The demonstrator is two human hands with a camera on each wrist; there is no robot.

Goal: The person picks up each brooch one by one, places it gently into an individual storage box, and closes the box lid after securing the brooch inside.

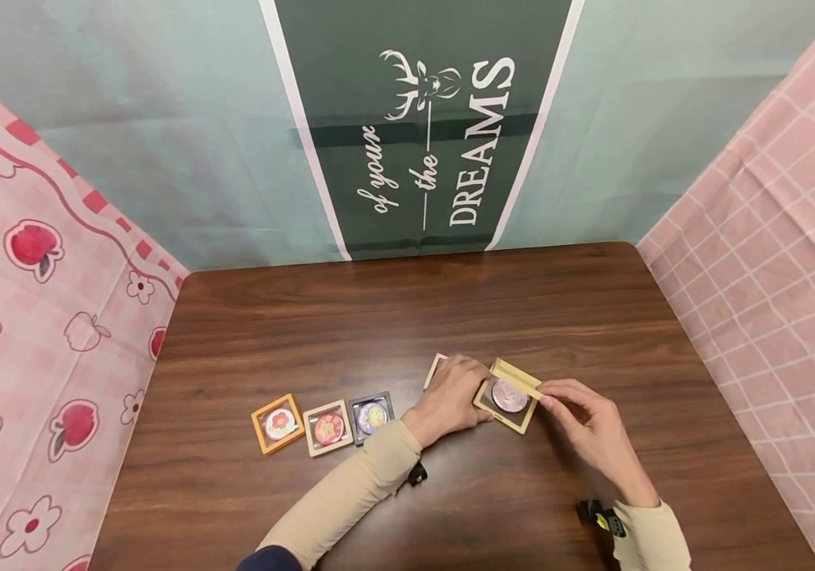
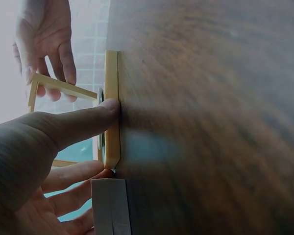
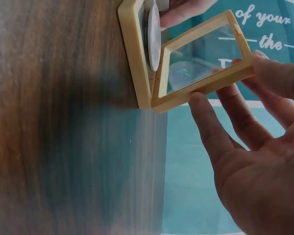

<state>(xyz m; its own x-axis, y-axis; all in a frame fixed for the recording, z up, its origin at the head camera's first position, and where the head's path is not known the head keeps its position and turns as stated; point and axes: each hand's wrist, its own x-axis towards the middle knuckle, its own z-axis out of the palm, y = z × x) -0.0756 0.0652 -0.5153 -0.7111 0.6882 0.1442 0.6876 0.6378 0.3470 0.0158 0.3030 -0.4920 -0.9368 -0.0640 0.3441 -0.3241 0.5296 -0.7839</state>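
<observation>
A pale yellow hinged display case [image 1: 526,420] stands with its lid raised on the table, right of centre in the head view. Inside its base lies a round pinkish-purple badge [image 1: 510,395]. My left hand [image 1: 452,396] grips the base at its left side, thumb against the edge in the left wrist view. My right hand [image 1: 596,432] pinches the tilted lid [image 3: 203,88] by its rim, thumb on one side and fingers on the other. A light-coloured case [image 1: 434,369] sits beside my left hand, mostly hidden by it.
To the left lie an orange case [image 1: 265,435], a cream case [image 1: 318,450] and a dark grey case [image 1: 359,438], each holding a round badge. The brown wooden table [image 1: 293,317] meets a green backdrop behind and pink cloths at both sides.
</observation>
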